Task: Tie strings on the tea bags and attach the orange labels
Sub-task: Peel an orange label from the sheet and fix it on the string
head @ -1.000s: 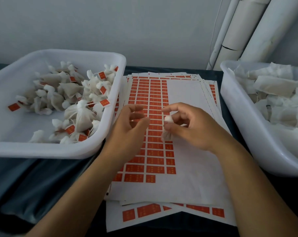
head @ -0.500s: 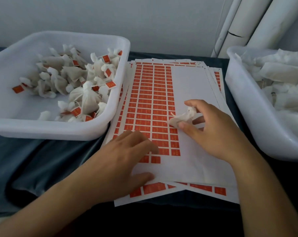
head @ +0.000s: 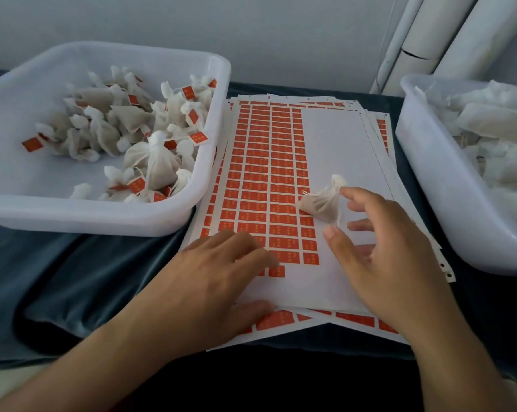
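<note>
The left hand point(head: 221, 269) lies flat on the top sheet of orange labels point(head: 269, 179), its fingers point(head: 251, 251) straight. The right hand point(head: 382, 257) hovers with relaxed fingers beside a tied tea bag point(head: 322, 203) that lies on the sheet. A white tub point(head: 108, 218) of labelled bags stands at left, another tub point(head: 447, 209) at right.

Dark cloth-covered table point(head: 108, 263), 2 white tubs point(head: 174, 221) point(head: 429, 185), label sheet stack point(head: 346, 150) btwn

White bins flank the grips: left bin point(head: 192, 215) beyond the left grip point(head: 221, 281), right bin point(head: 429, 185) beside the right grip point(head: 379, 257); bare label sheet point(head: 340, 150) lies open ahead
</note>
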